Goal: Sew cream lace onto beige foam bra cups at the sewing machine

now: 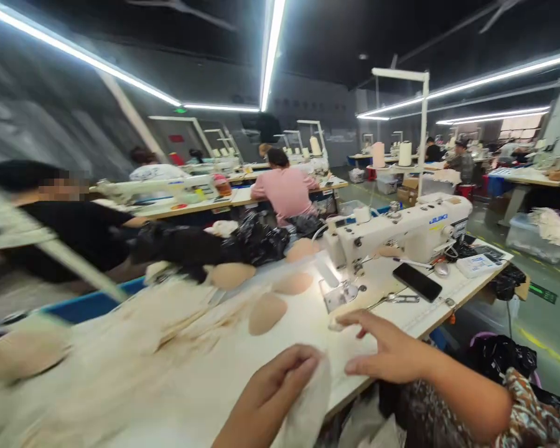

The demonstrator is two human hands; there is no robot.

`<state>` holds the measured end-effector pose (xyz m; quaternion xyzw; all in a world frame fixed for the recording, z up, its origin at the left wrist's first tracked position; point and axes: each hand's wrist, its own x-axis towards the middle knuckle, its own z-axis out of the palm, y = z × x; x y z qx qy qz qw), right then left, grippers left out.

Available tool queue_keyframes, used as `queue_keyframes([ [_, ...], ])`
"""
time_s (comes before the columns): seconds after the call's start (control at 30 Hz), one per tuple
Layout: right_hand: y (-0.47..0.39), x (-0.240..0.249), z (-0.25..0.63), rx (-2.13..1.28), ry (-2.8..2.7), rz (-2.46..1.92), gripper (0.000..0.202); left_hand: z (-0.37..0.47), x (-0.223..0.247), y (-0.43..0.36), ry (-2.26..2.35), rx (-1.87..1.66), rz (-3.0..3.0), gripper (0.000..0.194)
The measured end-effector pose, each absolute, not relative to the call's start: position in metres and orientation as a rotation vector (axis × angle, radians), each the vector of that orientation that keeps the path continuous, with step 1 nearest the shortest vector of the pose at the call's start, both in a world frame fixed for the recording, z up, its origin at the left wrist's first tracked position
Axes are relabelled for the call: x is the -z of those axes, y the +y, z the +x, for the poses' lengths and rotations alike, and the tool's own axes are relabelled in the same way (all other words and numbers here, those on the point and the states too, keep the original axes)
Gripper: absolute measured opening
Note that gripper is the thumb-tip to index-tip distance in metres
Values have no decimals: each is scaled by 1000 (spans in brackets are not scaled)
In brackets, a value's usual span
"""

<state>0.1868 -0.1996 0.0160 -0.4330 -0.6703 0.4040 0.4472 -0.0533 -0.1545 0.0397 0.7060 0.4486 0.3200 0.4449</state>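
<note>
My left hand (282, 382) is closed, thumb against fingers, on a thin white cloth (315, 398) that hangs over the table's front edge. To its right, my right hand (385, 348) has thumb and fingers spread, with the fingertips by a pale fabric edge in front of the needle area. Whether they touch it, I cannot tell. A white sewing machine (401, 230) stands just beyond, its lamp lit over the metal needle plate (340, 295). Left of the plate lie beige moulded cups, one nearest (267, 313) and another behind (293, 283).
A black phone (417, 282), metal snips (404, 298) and a small white box (478, 264) lie on the table's right side. Pale fabric (121, 373) spreads across the left. Black plastic bags (256, 239) sit behind. A person in black (70, 230) sits at left.
</note>
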Motion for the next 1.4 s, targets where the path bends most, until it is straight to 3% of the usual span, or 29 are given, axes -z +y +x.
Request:
queue_keyframes([
  [0.07,-197,-21,180,-1106,-1711,-948,67,-38,-56,-167,949,-708,1725,44],
  [0.17,-196,-12,167,-1369,-1589,-870,39,-38,-54,-169,862,-780,1530,39],
  [0.23,-198,-3,161,-1434,-1423,-886,39,-47,-45,-171,879,-816,1413,40],
  [0.6,-209,5,141,-1171,-1292,-1021,45,-45,-11,-189,712,-1258,1073,54],
  [0.7,-201,4,141,-1071,-1261,-1029,44,-46,-6,-178,818,-1219,1093,56],
  [0.87,-175,9,143,-1235,-1331,-1004,46,-47,-10,-155,965,-1158,1150,55],
  [1.0,-160,26,140,-1367,-1569,-963,60,-37,-15,-144,944,-1116,1169,54],
  [1.07,-154,33,138,-1395,-1561,-979,50,-33,-15,-139,957,-1111,1174,52],
  [1.13,-149,34,141,-1332,-1496,-1014,42,-31,-13,-135,977,-1108,1203,50],
  [1.4,-141,16,159,-1047,-1452,-1063,41,-42,-8,-123,1120,-881,1368,50],
])
